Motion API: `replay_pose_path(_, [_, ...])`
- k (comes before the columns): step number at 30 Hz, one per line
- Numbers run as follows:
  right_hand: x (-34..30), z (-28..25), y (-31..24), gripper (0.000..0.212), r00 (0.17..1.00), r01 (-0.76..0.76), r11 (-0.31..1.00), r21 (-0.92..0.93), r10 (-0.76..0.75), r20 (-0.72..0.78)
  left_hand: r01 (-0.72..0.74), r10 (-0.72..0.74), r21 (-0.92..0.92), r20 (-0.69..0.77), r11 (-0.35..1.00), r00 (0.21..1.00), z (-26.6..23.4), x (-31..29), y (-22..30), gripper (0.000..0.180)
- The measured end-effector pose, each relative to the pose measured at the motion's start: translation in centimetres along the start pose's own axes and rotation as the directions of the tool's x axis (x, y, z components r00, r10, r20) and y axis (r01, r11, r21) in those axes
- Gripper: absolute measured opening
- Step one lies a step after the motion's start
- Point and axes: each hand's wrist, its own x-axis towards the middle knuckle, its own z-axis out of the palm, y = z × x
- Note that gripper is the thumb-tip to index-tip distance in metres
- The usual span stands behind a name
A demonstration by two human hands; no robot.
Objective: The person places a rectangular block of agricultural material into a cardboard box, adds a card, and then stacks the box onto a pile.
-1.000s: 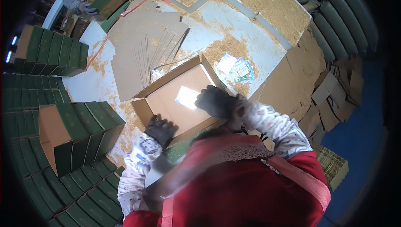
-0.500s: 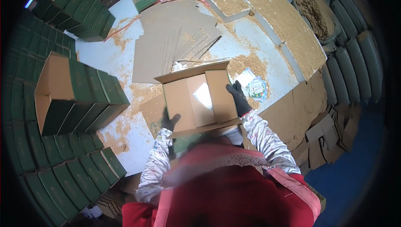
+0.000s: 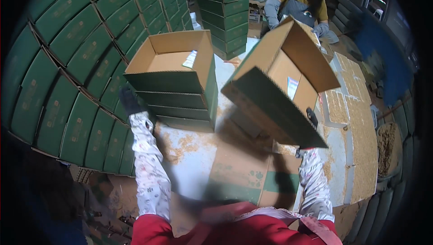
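Observation:
My right hand, in a dark glove, grips the near right wall of an open green-and-brown cardboard box. The box is held up and tilted, and a small printed packet lies inside it. Most of that hand is hidden behind the box. On the left, my left hand, also gloved, reaches along the left side of a stack of green boxes, fingers stretched out and holding nothing. The stack's top box is open upward, with a light packet in it.
A wall of stacked green boxes rises at left. Another tall stack stands behind. Far right, a person works beside trays of crumbly tan material. A flat cardboard sheet lies on the white table before me.
My view has swung left. The box held between both hands is now raised and tilted in my right hand alone; my left hand has let go and moved to the stack.

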Motion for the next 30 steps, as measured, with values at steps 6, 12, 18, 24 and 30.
replay_pose_path(6, [7.1, 16.6, 2.6, 0.036, 0.789, 0.462, 0.869, -0.175, -0.313, 0.529, 0.657, -0.557, -0.147, 0.413, 0.740, 0.720, 4.7, -1.0, -14.5, 0.051])
replay_pose_path(12, [6.4, 31.3, 10.5, 0.064, 0.783, 0.541, 0.569, -0.620, -0.072, 0.617, 0.387, -0.323, -0.158, 0.321, 0.909, 0.890, 4.3, -1.9, -12.1, 0.059])
replay_pose_path(18, [5.0, 22.9, 11.9, 0.062, 0.655, 0.503, 0.605, -0.617, 0.199, 0.729, 0.503, -0.490, -0.042, 0.176, 0.863, 0.854, 3.1, 0.7, -4.1, 0.041])
replay_pose_path(24, [-4.1, -9.8, 8.9, 0.042, 0.928, 0.352, 0.093, -0.931, 0.092, 0.360, 0.805, -0.662, -0.210, 0.475, 0.554, 0.580, -0.5, -23.7, 3.8, 0.019])
replay_pose_path(30, [-12.9, -30.2, 8.0, 0.028, 0.976, -0.208, -0.036, -0.978, -0.075, -0.205, 0.780, -0.661, 0.308, 0.730, 0.545, 0.173, -5.0, -34.9, 24.4, 0.027])
